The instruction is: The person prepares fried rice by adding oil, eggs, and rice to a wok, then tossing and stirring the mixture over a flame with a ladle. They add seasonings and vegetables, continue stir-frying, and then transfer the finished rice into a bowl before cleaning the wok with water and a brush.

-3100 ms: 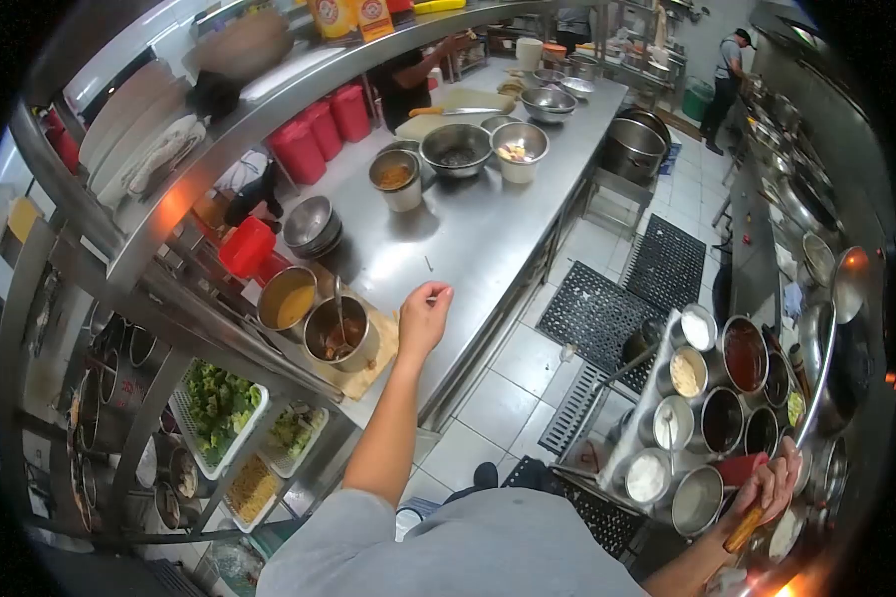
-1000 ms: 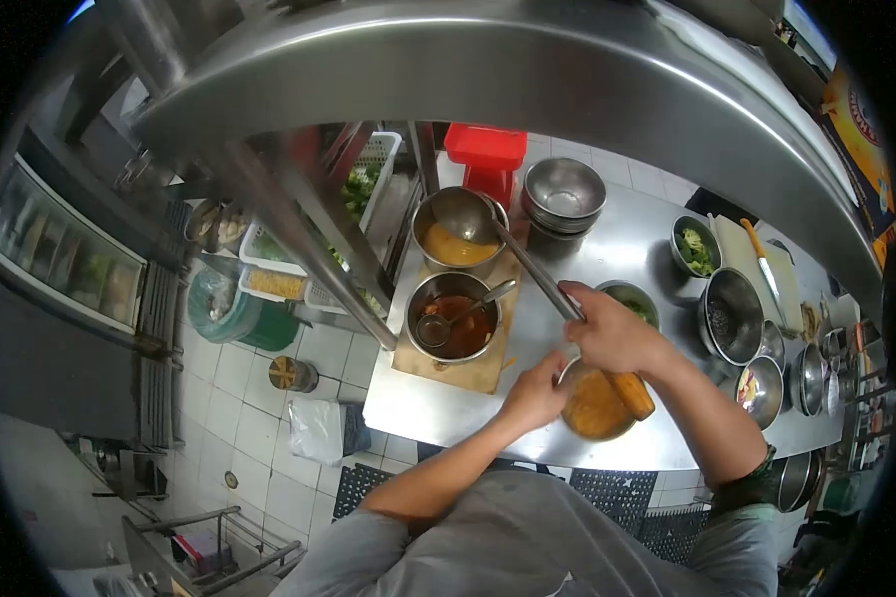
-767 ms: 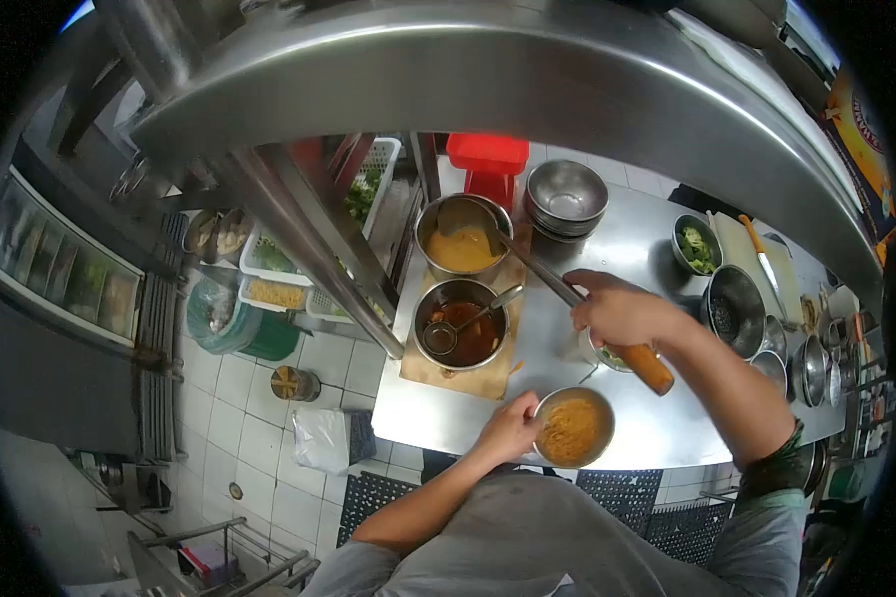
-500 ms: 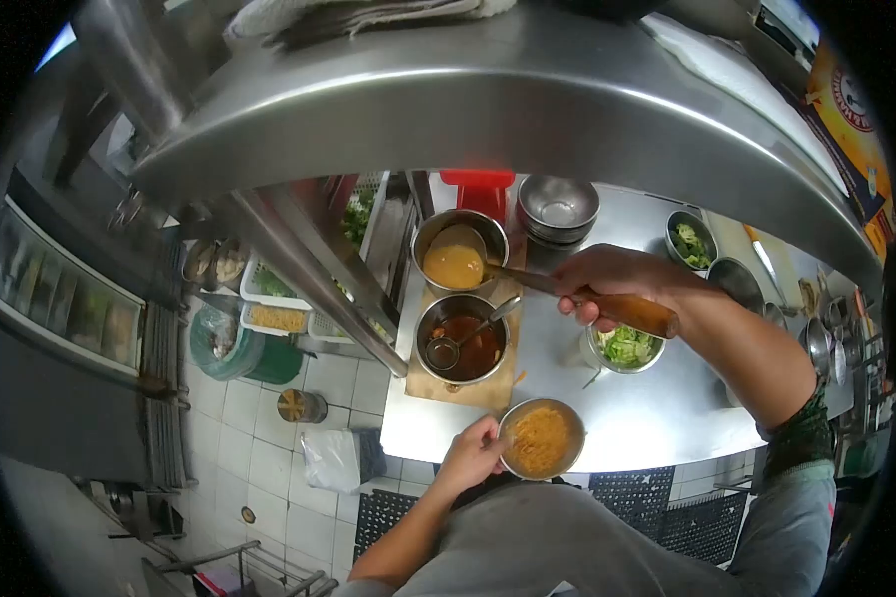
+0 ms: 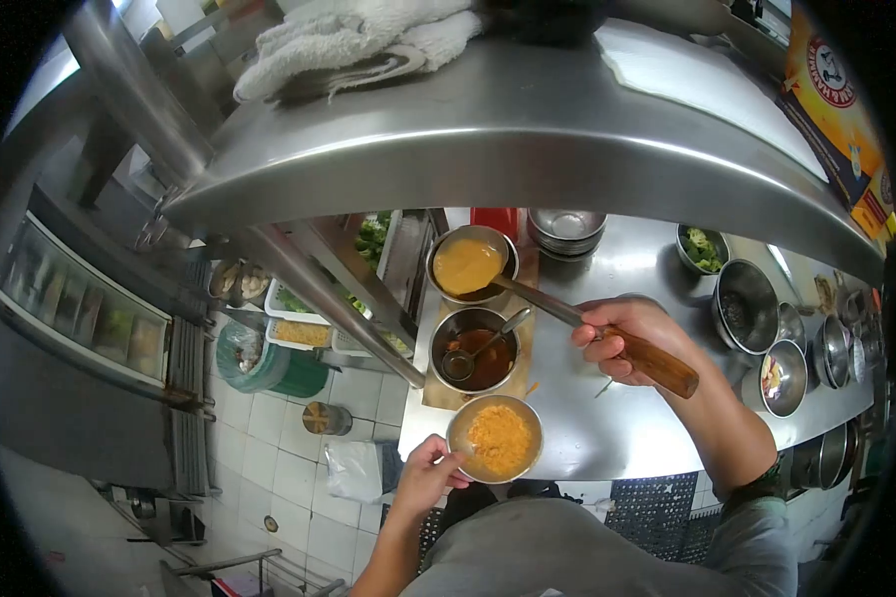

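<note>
My right hand (image 5: 622,338) is wrapped round the wooden handle of a large ladle (image 5: 468,265). Orange-yellow sauce fills the ladle's bowl, which is over the upper metal pot (image 5: 509,261). Below that pot, a second pot (image 5: 490,370) contains dark reddish liquid and a smaller metal ladle (image 5: 459,364). With fingers and thumb at its left rim, my left hand (image 5: 434,472) grips a metal bowl of orange grated food (image 5: 498,440) near the counter's front edge. Both pots are on a wooden board (image 5: 448,397).
A steel shelf (image 5: 528,164) with towels (image 5: 358,45) crosses above the counter. Stacked metal bowls (image 5: 567,225) stand behind. At right are a bowl of greens (image 5: 702,249) and more metal bowls (image 5: 747,306). A green bin (image 5: 294,370) and crates (image 5: 299,332) are at left.
The ladle of sauce has risen from inside the upper pot and its handle has swung downward. My left hand has moved the bowl left, closer to the lower pot. The camera view has shifted.
</note>
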Available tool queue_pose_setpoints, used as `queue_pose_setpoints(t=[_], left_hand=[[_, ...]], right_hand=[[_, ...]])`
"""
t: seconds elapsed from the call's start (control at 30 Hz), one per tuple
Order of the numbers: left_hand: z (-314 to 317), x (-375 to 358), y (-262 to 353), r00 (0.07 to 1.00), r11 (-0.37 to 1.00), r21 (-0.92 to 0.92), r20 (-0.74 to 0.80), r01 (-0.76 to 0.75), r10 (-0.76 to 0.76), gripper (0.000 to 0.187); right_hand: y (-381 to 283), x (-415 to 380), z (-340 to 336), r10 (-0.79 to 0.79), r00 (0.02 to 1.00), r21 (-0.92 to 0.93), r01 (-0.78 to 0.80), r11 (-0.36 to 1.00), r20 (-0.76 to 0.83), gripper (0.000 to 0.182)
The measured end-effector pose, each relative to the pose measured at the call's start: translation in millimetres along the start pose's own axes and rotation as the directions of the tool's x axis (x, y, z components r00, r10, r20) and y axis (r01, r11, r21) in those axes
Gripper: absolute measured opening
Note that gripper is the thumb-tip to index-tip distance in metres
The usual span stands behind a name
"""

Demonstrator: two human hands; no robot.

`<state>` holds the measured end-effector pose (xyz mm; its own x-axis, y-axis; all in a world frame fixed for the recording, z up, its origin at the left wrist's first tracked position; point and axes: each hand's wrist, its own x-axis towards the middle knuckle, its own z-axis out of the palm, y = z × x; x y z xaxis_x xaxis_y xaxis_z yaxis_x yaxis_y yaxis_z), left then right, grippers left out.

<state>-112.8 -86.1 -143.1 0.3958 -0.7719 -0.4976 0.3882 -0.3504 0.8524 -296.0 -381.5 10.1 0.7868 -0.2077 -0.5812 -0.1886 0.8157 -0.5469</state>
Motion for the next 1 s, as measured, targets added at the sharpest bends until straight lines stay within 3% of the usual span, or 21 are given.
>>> queue_pose_setpoints(t=[0.17, 0.43, 0.67, 0.8, 1.0], left_hand=[[-19, -5, 16, 0.998, 0.993, -0.100, -0.021, -0.058, 0.056, 0.015], [-67, 17, 36, 0.981, 0.987, -0.161, 0.185, -0.028, 0.058, 0.013], [-95, 49, 41, 0.922, 0.979, -0.187, 0.387, 0.082, -0.004, 0.009], [-88, 50, 50, 0.926, 0.972, -0.213, 0.378, 0.094, -0.007, 0.015], [-78, 68, 45, 0.922, 0.945, -0.308, 0.387, 0.107, 0.022, 0.017]], right_hand=[[22, -6, 6, -0.090, 0.996, 0.105, 0.091, 0.990, -0.012, 0.014], [71, -6, 72, -0.239, 0.962, 0.183, 0.260, 0.948, -0.129, 0.018], [99, 20, 137, -0.354, 0.934, 0.542, 0.321, 0.776, -0.046, 0.015], [101, 41, 161, -0.379, 0.912, 0.644, 0.384, 0.662, -0.156, 0.007], [105, 58, 183, -0.400, 0.884, 0.606, 0.460, 0.649, -0.243, 0.008]])
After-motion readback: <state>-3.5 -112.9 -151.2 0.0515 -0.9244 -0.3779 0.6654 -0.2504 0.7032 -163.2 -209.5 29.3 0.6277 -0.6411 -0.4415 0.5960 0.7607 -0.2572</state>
